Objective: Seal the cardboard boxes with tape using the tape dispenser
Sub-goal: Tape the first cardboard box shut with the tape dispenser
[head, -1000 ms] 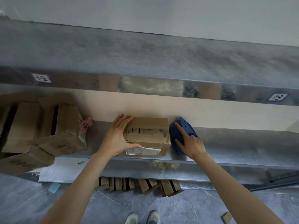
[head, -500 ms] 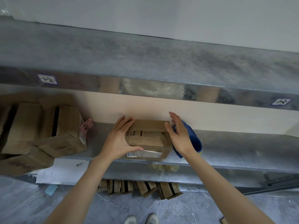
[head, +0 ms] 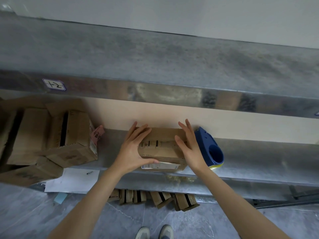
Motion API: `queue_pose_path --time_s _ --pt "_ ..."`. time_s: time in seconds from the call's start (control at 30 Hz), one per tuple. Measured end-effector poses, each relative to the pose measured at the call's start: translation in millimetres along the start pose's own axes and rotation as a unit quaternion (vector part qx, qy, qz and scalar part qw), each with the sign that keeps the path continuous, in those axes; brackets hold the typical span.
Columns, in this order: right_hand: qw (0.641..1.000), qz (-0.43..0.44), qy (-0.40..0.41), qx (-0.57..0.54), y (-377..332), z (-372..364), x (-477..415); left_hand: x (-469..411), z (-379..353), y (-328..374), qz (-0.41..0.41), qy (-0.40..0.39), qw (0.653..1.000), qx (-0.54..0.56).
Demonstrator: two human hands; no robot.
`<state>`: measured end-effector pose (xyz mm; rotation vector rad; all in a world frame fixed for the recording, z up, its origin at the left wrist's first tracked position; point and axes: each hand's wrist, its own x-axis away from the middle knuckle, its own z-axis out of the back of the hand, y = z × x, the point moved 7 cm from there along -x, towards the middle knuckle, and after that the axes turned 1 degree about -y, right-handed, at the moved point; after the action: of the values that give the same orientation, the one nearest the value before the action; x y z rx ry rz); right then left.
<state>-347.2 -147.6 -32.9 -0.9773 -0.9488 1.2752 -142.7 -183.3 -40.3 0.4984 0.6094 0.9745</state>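
Shoes: two shoes are showing at the bottom edge, standing on the grey floor.
Floor boxes: a row of small cardboard boxes is lying under the shelf, some tilted.
Paper: a white sheet is sticking out from under the box stack, and a blue note is lying just below it.
Shelf: the metal shelf is carrying the task things.
Left hand: the left hand is resting on the left end of the cardboard box, with its fingers lying straight over the top and the thumb running along the front edge.
Right hand: the right hand is sitting at the box's right end with its fingers spread and straight, gripping nothing; contact is hard to tell.
Box: it is sitting mid-shelf between the hands, flaps down, a white label facing front.
Tape dispenser: the blue tape dispenser is lying on the shelf just right of the box, behind the right hand, with no hand on it.
Box stack: the box stack is piling up on the left, well apart, with a pink tag on it.
Upper shelf: the upper shelf is carrying a handwritten tag.
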Motion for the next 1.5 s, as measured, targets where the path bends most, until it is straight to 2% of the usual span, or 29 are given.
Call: queue_pose_path --time_s 0.1,0.17,0.23,0.3,0.47,0.67,0.77,0.9,1.03,1.2,1.37,1.5 --pt "0.997 0.054 -0.007 0.063 -0.2 -3.2 0.1 2.3 -1.0 4.8 -0.046 -0.011 0.998 -0.047" --pt "0.981 0.096 -0.018 0.169 2.1 -4.8 -2.1 2.7 -3.3 8.9 -0.088 -0.025 0.988 -0.124" --pt "0.931 0.143 -0.046 0.332 -1.5 -8.4 -4.2 1.2 -4.8 9.4 -0.111 -0.05 0.976 -0.179" --pt "0.886 0.168 -0.087 0.423 -6.4 -11.9 -4.3 0.6 -4.9 7.8 -0.121 -0.074 0.969 -0.203" --pt "0.83 0.225 -0.18 0.478 -6.7 -18.9 0.5 2.0 -5.6 6.9 -0.137 -0.118 0.96 -0.213" --pt "0.82 0.216 -0.213 0.485 -6.9 -19.8 -4.2 -0.6 -5.5 5.8 -0.134 -0.141 0.958 -0.21" --pt "0.833 0.21 -0.201 0.472 -6.9 -18.9 -2.1 0.2 -4.8 5.7 -0.125 -0.129 0.963 -0.2" --pt "0.882 0.167 -0.158 0.412 -4.5 -12.7 -4.1 0.5 -3.2 3.8 -0.091 -0.075 0.982 -0.148" --pt "0.912 0.164 -0.103 0.361 -1.2 -11.1 -8.3 -0.9 -2.8 0.5 -0.041 -0.031 0.995 -0.088" --pt "0.982 0.103 0.004 0.159 5.3 -3.5 -8.8 0.5 0.3 -0.4 0.039 0.042 0.998 0.023" --pt "0.998 0.045 0.014 0.035 5.4 -3.5 -5.8 -0.5 -1.2 -4.3 0.087 0.068 0.987 0.119" --pt "0.995 -0.027 0.031 -0.091 9.4 -1.9 -1.9 0.1 -1.1 -8.3 0.121 0.083 0.97 0.194"
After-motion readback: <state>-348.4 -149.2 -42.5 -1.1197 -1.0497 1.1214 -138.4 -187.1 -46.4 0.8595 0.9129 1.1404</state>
